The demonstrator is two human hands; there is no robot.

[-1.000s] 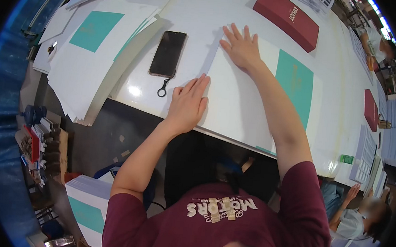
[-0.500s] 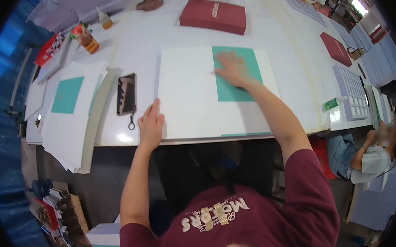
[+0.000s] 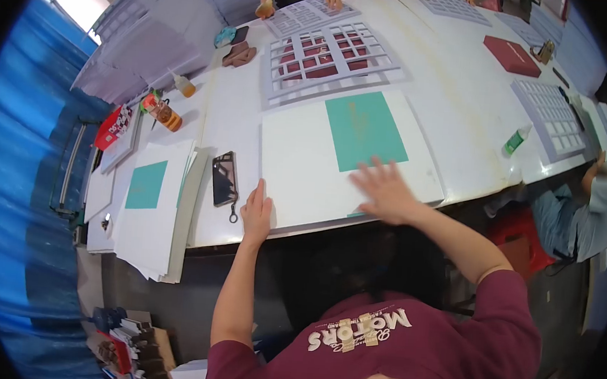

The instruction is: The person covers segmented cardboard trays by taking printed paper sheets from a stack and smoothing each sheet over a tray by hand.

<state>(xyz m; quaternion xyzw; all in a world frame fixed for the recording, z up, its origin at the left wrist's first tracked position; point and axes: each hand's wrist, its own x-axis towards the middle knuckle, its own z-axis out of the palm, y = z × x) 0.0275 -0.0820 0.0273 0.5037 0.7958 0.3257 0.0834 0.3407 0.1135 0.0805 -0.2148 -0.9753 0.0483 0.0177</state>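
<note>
Fingers wide, empty, our R hand (image 3: pixel 388 192) has moved to approx. 5 o'clock on white board (image 3: pixel 296 147); L hand (image 3: pixel 256 214), fingers straight, prob. steadies 8 o'clock edge; gridded frame (image 3: pixel 325 85) now covers red box, 12 o'clock.

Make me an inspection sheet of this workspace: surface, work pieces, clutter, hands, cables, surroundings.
Surface: white table, yellowish streaks towards the right.
Work pieces: white sheet with teal panel, flat at the near edge; more teal-panelled sheets stacked left.
Clutter: phone between them; two bottles of orange liquid beyond the stack; green bottle at right.
Hands: left hand at the sheet's left edge; right hand over its near side, blurred, contact unclear.
Cables: nothing seen on the table; floor too dark to tell.
Surroundings: blue curtain left; other people around the table.
</note>
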